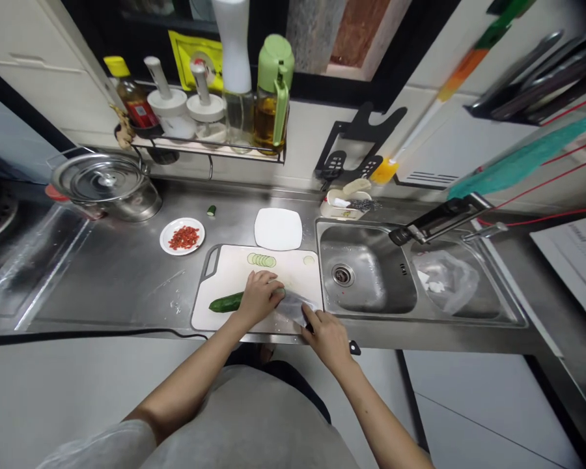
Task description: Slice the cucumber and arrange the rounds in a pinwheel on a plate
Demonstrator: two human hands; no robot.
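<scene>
A green cucumber lies across the white cutting board, its right part under my left hand, whose fingers are curled down on it. My right hand grips the black handle of a kitchen knife; the broad blade points left, right beside the cucumber's cut end. A row of overlapping cucumber slices lies near the board's far edge. One more pale slice sits alone at the upper right of the board. Fingers partly hide the cut end.
Behind the board stands a white square plate. Left of it are a cucumber stub, a plate of chopped red pieces and a lidded steel pot. The sink adjoins on the right, with a black faucet above.
</scene>
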